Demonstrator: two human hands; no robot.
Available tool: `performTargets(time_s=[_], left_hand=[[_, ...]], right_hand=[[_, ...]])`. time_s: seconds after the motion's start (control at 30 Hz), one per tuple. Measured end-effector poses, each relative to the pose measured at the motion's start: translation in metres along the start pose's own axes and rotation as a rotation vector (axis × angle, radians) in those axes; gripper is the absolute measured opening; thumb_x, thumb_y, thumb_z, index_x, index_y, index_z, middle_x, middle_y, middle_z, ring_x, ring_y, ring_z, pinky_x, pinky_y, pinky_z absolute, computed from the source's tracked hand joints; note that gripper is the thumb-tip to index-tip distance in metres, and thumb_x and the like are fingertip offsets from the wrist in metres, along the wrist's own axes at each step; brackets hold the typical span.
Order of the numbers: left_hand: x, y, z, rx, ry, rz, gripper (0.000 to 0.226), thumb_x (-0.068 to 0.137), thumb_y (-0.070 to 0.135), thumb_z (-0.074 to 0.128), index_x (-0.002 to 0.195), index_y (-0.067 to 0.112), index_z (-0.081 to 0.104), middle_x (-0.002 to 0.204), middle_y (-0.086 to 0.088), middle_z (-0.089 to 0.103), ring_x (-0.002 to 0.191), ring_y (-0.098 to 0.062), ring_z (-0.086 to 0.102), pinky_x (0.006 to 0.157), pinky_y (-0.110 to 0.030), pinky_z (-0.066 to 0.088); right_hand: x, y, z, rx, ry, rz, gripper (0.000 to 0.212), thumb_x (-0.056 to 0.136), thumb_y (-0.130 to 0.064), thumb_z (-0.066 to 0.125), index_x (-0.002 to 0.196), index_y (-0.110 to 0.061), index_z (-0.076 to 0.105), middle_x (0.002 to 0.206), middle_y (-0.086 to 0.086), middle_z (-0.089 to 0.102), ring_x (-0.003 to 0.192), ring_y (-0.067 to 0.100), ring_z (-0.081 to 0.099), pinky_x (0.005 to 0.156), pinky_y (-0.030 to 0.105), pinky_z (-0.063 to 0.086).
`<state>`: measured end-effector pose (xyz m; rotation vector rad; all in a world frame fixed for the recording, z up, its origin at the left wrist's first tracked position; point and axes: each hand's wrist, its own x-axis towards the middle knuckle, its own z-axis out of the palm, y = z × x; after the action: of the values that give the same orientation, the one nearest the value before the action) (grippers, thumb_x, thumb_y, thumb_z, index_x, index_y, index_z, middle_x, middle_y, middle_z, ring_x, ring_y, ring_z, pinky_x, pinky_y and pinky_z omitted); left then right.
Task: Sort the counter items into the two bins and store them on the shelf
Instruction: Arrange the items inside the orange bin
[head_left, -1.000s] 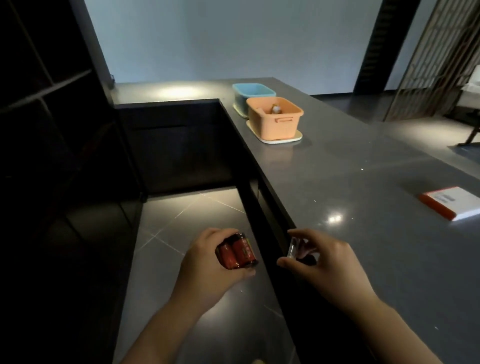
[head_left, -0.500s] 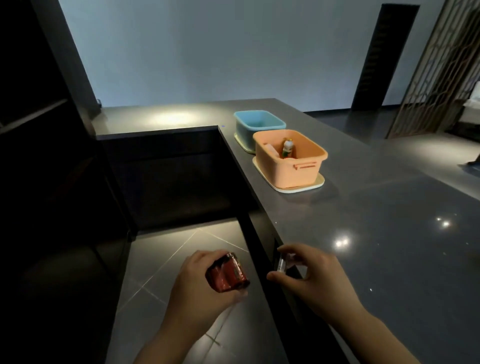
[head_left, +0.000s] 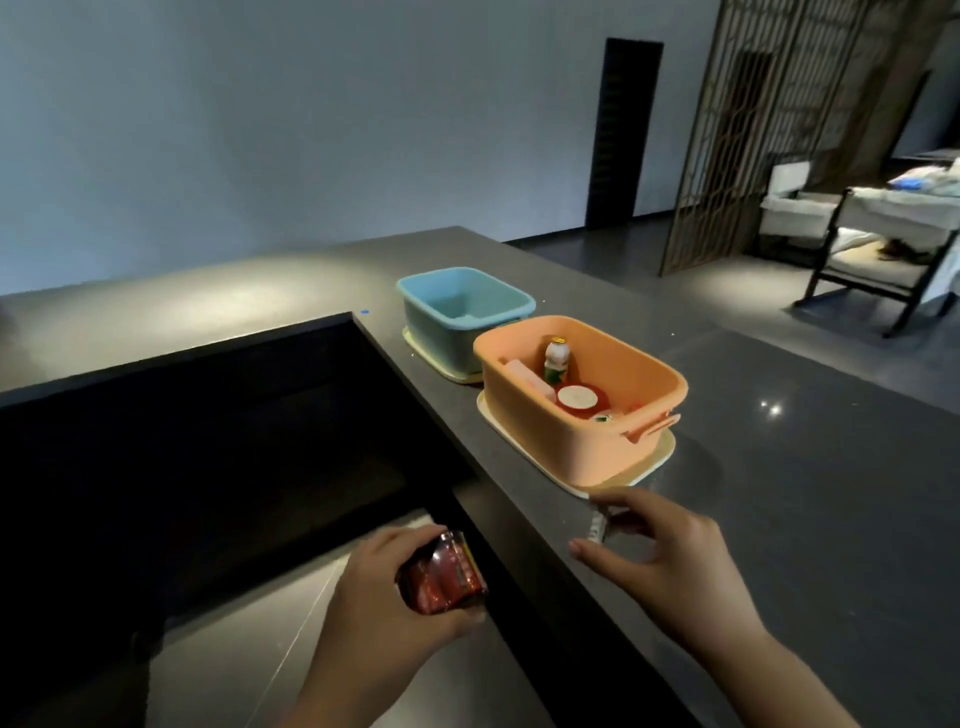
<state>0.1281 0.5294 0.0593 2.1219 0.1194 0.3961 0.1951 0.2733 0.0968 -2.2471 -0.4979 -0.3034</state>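
An orange bin (head_left: 644, 447) stands on a cream lid on the dark counter (head_left: 779, 519); inside are a small bottle (head_left: 557, 359), a red container with a white top (head_left: 577, 399) and a pink box. Behind it sits a blue bin (head_left: 426, 325) that looks empty. My left hand (head_left: 384, 613) is closed around a red shiny packet (head_left: 441, 574), low and left of the counter edge. My right hand (head_left: 660, 556) hovers just in front of the orange bin, pinching a small clear item (head_left: 597, 525) between thumb and fingers.
A dark recess (head_left: 208, 441) drops away left of the counter, with tiled floor (head_left: 234, 649) below. To the right, beyond the counter, stand a lattice screen (head_left: 753, 130) and a chair (head_left: 883, 249).
The bins have come much closer and lower in view. Both hands have risen toward the orange bin, each holding the same item. The red and white box at the right is out of view.
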Motion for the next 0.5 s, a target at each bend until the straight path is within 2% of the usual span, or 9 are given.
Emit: performTargets(time_s=[0.1, 0.17, 0.27, 0.4, 0.5], left_hand=[[0.045, -0.012, -0.005, -0.047, -0.027, 0.020, 0.072, 0.041, 0.039, 0.093, 0.106, 0.047, 0.062, 0.106, 0.026, 0.053, 0.098, 0.001, 0.054, 0.079, -0.021, 0.049], [0.068, -0.018, -0.001, -0.092, -0.062, 0.031, 0.071, 0.042, 0.033, 0.095, 0.104, 0.047, 0.062, 0.106, 0.021, 0.055, 0.096, 0.001, 0.055, 0.075, -0.017, 0.049], [0.100, -0.027, 0.007, -0.126, -0.111, 0.053, 0.071, 0.041, 0.032, 0.095, 0.102, 0.049, 0.063, 0.106, 0.020, 0.056, 0.095, 0.002, 0.054, 0.072, -0.013, 0.047], [0.161, -0.027, 0.022, -0.132, -0.171, 0.049, 0.073, 0.042, 0.034, 0.095, 0.106, 0.047, 0.061, 0.109, 0.021, 0.052, 0.102, -0.006, 0.054, 0.087, -0.034, 0.052], [0.206, -0.018, 0.030, -0.135, -0.177, 0.107, 0.074, 0.040, 0.038, 0.094, 0.106, 0.047, 0.063, 0.105, 0.023, 0.053, 0.100, -0.001, 0.055, 0.088, -0.034, 0.052]], right_hand=[[0.019, 0.001, 0.009, 0.009, 0.089, 0.069, 0.039, 0.063, -0.060, 0.072, 0.099, -0.049, 0.060, 0.097, -0.036, 0.062, 0.088, -0.011, 0.061, 0.075, 0.001, 0.044], [0.031, 0.006, 0.011, -0.021, 0.124, 0.123, 0.044, 0.062, -0.061, 0.071, 0.101, -0.044, 0.064, 0.089, -0.031, 0.065, 0.087, -0.011, 0.062, 0.075, 0.002, 0.045], [0.055, 0.013, 0.010, -0.074, 0.188, 0.173, 0.050, 0.059, -0.057, 0.074, 0.103, -0.033, 0.069, 0.090, -0.026, 0.066, 0.086, -0.012, 0.062, 0.075, 0.000, 0.045], [0.102, 0.026, 0.002, -0.103, 0.303, 0.208, 0.047, 0.060, -0.055, 0.074, 0.100, -0.033, 0.068, 0.088, -0.026, 0.065, 0.087, -0.013, 0.061, 0.073, -0.003, 0.041], [0.129, 0.036, -0.004, -0.121, 0.346, 0.224, 0.049, 0.061, -0.054, 0.073, 0.104, -0.030, 0.068, 0.090, -0.021, 0.067, 0.088, -0.010, 0.062, 0.067, 0.003, 0.047]])
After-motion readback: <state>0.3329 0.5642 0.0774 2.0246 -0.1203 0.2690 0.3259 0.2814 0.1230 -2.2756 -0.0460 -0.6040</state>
